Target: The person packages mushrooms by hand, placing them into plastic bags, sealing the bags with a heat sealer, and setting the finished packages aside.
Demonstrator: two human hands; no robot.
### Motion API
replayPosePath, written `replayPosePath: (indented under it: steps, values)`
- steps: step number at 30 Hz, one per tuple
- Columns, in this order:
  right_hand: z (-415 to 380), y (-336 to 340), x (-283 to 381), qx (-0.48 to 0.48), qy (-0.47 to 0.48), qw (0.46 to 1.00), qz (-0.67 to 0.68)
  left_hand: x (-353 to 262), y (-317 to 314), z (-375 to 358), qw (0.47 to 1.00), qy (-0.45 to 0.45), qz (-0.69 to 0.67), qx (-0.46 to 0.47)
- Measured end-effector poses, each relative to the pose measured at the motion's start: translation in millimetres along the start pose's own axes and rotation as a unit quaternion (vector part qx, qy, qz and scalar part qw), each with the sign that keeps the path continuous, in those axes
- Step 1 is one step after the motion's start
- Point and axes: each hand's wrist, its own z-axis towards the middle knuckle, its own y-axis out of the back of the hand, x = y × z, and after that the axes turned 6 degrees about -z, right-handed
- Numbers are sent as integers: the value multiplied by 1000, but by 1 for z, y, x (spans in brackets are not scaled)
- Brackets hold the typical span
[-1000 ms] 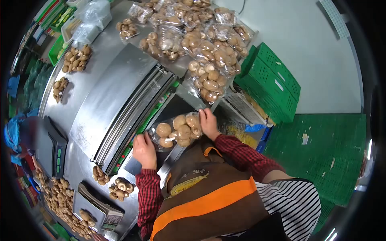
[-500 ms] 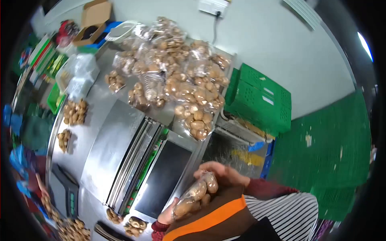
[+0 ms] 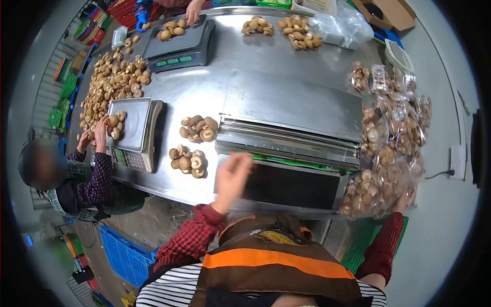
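Observation:
My left hand (image 3: 232, 179) is raised over the front left corner of a film wrapping machine (image 3: 291, 138), its fingers bent and smeared by motion. The machine has metal rollers, a green strip and a black plate (image 3: 289, 188). At the right end of the table, my right hand (image 3: 403, 200) is wrapped round the outer side of a clear bag of mushrooms (image 3: 384, 190), with its fingertips partly hidden. That bag lies at the near edge of a heap of bagged mushrooms (image 3: 396, 117). Two loose mushroom piles, one upper (image 3: 198, 128) and one lower (image 3: 187, 161), sit left of the machine.
A co-worker (image 3: 76, 176) at the left handles mushrooms by a scale (image 3: 134, 130). Another person's hand (image 3: 194, 11) reaches to the far scale (image 3: 179, 48). A large mushroom heap (image 3: 110, 84) lies between. Below are a blue crate (image 3: 125, 256) and a green crate (image 3: 360, 245).
My view has swung left to face the table. The bag that both hands held before my apron is no longer there; my hands are now apart, the right one at the heap.

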Motion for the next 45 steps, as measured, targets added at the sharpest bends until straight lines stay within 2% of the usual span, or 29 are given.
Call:
replayPosePath:
  steps: [1,2,3,4,5,7,8,9,10,11,13,15,17,19,20,22,25,27,30,31,33,35,37,39,41,44,45]
  values:
    - [-12,-10,13,-55,38,985,-159,-11,28,16,996,-12,26,-89]
    - [-19,-18,24,-111,75,941,-311,8,78,45,953,-59,258,-148]
    - [-32,-29,37,-168,109,869,-453,8,110,67,939,-113,283,-160]
    - [-40,-38,46,-222,137,770,-582,-7,131,80,882,-140,427,-143]
    - [-21,-50,38,-163,280,784,-530,-22,146,94,825,-119,546,-80]
    - [-28,-89,48,-77,370,831,-408,-19,173,137,755,-134,641,43]
    - [-73,-140,74,-54,325,880,-343,-18,180,157,713,-101,681,135]
    - [-100,-172,81,-11,345,898,-274,-16,186,170,716,-104,676,139]
    - [-117,-198,88,32,365,908,-204,-12,190,184,687,-108,686,214]
    - [-122,-214,90,56,394,894,-209,-8,193,195,653,-110,691,288]
    - [-166,-240,109,123,369,900,-199,-10,195,211,666,-85,673,309]
    - [-191,-260,113,142,362,900,-195,-1,208,229,708,-120,636,281]
    - [-210,-276,108,158,349,904,-191,-13,204,240,730,-64,632,251]
    - [-221,-291,104,170,376,883,-223,-15,202,244,689,-100,674,249]
    - [-232,-299,107,162,375,884,-225,-12,202,247,684,-95,676,259]
    - [-256,-315,112,223,338,901,-156,-2,207,253,689,-111,662,273]
    - [-280,-345,107,236,337,898,-159,-8,204,252,681,-118,670,272]
    - [-318,-381,122,266,470,826,-160,-8,204,250,684,-148,663,265]
    - [-375,-447,158,391,556,718,-151,-4,204,247,695,-147,660,245]
    - [-389,-474,168,432,582,670,-159,-4,205,245,704,-136,656,236]
    - [-410,-535,175,454,665,548,-227,-5,206,246,722,-117,648,214]
    - [-430,-595,166,511,646,465,-324,-1,212,246,737,-114,637,194]
    - [-446,-652,141,560,595,359,-451,3,216,246,755,-109,624,168]
    - [-465,-683,115,566,556,270,-546,2,218,244,768,-111,612,155]
    - [-474,-700,86,566,549,227,-572,5,221,243,777,-93,606,144]
    - [-478,-709,61,552,590,209,-551,8,225,241,761,-65,634,121]
    - [-476,-712,60,560,565,248,-553,8,227,240,768,-56,627,118]
